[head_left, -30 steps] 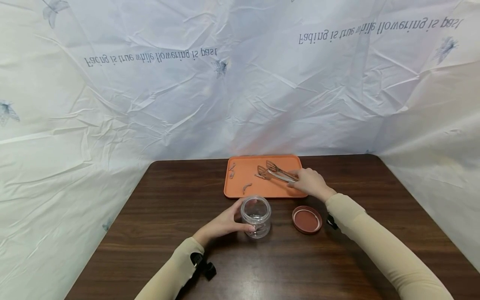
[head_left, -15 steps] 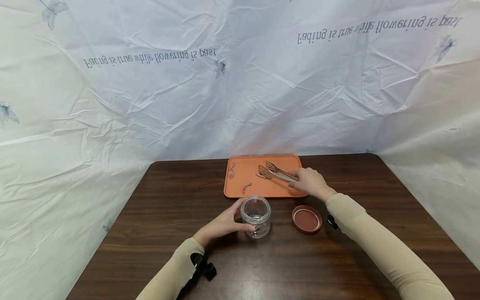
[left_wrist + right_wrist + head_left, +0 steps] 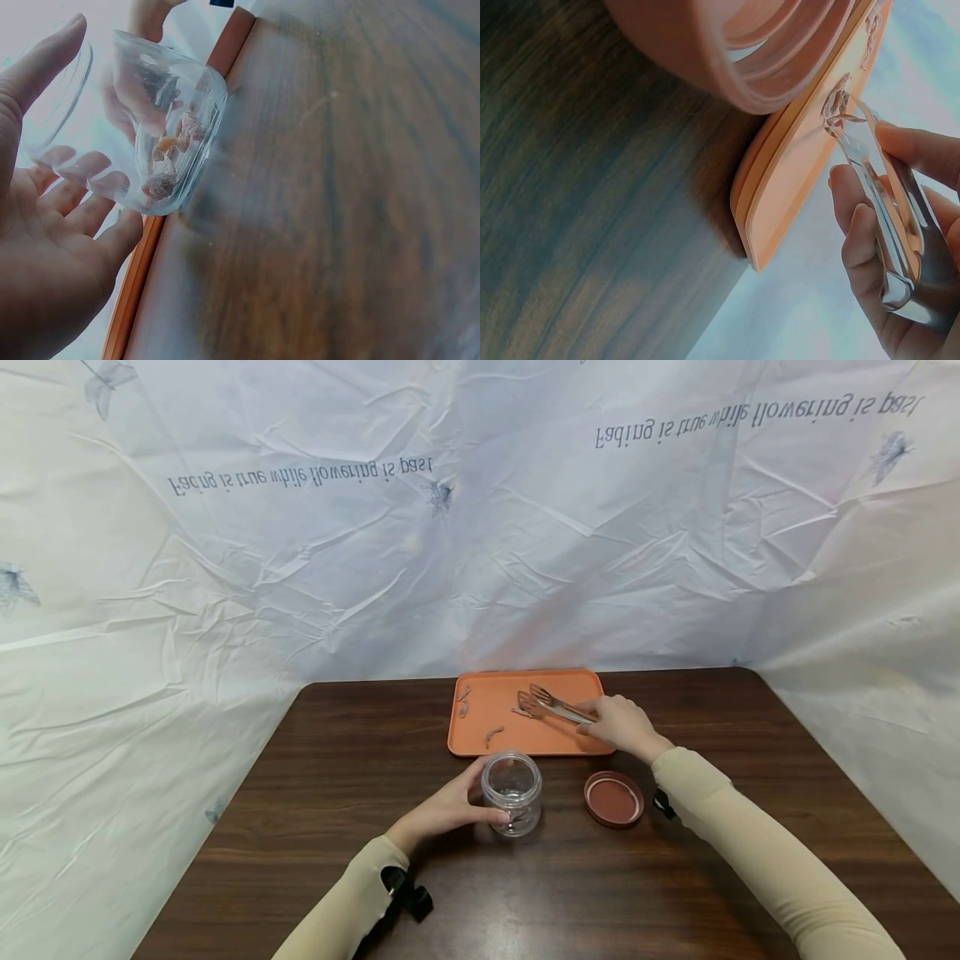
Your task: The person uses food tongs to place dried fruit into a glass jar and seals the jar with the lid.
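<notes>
My left hand (image 3: 447, 806) holds a clear, open-topped jar (image 3: 512, 793) upright on the table, thumb on one side and fingers round the other. Inside, the left wrist view shows a few wrinkled brownish pieces (image 3: 161, 180) near the bottom. With my right hand (image 3: 621, 724) I grip metal tongs (image 3: 900, 217) by their arms, thumb opposite the fingers. The slotted tong heads (image 3: 528, 702) are low over the orange tray (image 3: 547, 745), around or at a small brownish piece; whether they touch it is hard to tell. Another curled piece (image 3: 493, 735) lies near the tray's front edge.
Right of the jar, a reddish-brown lid (image 3: 614, 799) lies on the dark wooden table (image 3: 337, 760), inner side up. More small pieces (image 3: 463, 702) are at the tray's left end. A white printed sheet (image 3: 480, 568) hangs behind the table.
The two tong heads have come a little closer together over the tray as my right hand squeezes. My left hand and the jar have stayed in place.
</notes>
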The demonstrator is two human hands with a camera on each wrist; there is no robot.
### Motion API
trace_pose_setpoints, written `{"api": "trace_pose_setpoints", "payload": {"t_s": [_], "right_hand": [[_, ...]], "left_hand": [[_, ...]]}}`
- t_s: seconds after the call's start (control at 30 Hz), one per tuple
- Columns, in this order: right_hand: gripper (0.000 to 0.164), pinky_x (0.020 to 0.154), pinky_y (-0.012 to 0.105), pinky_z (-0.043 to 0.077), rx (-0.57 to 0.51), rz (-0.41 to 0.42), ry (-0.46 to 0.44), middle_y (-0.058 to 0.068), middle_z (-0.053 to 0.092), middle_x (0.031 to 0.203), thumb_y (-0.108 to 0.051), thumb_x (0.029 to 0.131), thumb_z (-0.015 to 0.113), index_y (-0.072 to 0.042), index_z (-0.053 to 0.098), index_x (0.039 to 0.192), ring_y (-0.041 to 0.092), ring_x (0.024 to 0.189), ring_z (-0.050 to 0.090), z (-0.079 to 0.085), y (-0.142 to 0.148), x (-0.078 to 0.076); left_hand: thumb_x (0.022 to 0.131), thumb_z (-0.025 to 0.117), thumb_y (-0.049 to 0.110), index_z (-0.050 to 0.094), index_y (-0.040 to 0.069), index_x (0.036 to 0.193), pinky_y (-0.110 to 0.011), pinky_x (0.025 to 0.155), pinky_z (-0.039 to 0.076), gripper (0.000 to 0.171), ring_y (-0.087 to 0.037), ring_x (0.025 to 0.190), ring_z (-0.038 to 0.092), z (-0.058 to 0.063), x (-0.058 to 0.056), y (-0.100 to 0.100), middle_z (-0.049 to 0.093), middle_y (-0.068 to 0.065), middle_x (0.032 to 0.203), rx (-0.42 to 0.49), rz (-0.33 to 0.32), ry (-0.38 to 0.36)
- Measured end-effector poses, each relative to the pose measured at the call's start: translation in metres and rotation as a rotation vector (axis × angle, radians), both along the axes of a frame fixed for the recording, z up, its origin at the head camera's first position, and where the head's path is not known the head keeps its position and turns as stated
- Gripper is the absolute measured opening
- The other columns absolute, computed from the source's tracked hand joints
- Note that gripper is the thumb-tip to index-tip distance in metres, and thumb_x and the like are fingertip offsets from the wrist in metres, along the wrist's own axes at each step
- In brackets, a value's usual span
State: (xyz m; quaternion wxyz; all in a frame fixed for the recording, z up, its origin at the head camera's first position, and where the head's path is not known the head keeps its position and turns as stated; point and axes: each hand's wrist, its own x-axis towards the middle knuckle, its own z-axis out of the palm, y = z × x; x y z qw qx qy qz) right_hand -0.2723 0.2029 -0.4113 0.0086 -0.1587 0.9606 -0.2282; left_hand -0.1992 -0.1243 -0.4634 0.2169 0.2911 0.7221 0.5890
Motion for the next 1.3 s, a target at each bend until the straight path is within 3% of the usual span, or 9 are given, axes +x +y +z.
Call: {"api": "trace_pose_setpoints", "payload": {"t_s": [0.57,0.8,1.03,1.17,1.3], "right_hand": [[0.047,0.04,0.027,0.025,-0.069,-0.006,-0.026,0.002,0.05,0.049,-0.021,0.096,0.07,-0.012,0.061,0.141,0.011,0.039,0.031,0.001,0.004,-0.001],[0.046,0.04,0.027,0.027,-0.079,-0.01,-0.019,0.012,0.064,0.061,-0.021,0.096,0.07,-0.013,0.062,0.14,0.015,0.042,0.044,0.005,0.005,0.0],[0.045,0.041,0.027,0.027,-0.1,-0.023,-0.004,0.013,0.067,0.066,-0.021,0.096,0.07,-0.012,0.063,0.14,0.02,0.044,0.051,0.015,0.011,-0.001],[0.045,0.042,0.028,0.027,-0.116,-0.039,0.022,0.017,0.075,0.092,-0.024,0.096,0.071,-0.009,0.064,0.138,0.017,0.04,0.039,0.024,0.016,0.0],[0.046,0.043,0.03,0.03,-0.125,-0.039,0.052,0.019,0.073,0.089,-0.026,0.097,0.07,-0.013,0.062,0.141,0.012,0.041,0.031,0.036,0.022,0.001]], "left_hand": [[0.087,0.082,0.023,0.031,0.032,0.155,-0.039,0.105,0.043,0.086,-0.025,0.133,0.051,0.002,0.001,0.0,0.045,-0.011,0.151,-0.007,0.007,-0.009],[0.087,0.082,0.023,0.03,0.032,0.156,-0.039,0.105,0.043,0.086,-0.024,0.134,0.051,0.002,0.001,-0.001,0.045,-0.009,0.151,-0.009,0.006,-0.011],[0.088,0.082,0.024,0.029,0.033,0.156,-0.04,0.104,0.043,0.086,-0.023,0.134,0.05,0.003,0.002,-0.001,0.045,-0.008,0.151,-0.017,0.007,-0.01],[0.088,0.081,0.025,0.029,0.034,0.156,-0.04,0.105,0.043,0.086,-0.022,0.134,0.05,0.003,0.002,-0.001,0.045,-0.007,0.152,-0.023,0.009,-0.011],[0.089,0.081,0.024,0.029,0.033,0.156,-0.041,0.107,0.041,0.086,-0.022,0.136,0.048,0.003,0.002,-0.001,0.044,-0.005,0.152,-0.025,0.009,0.0]]}}
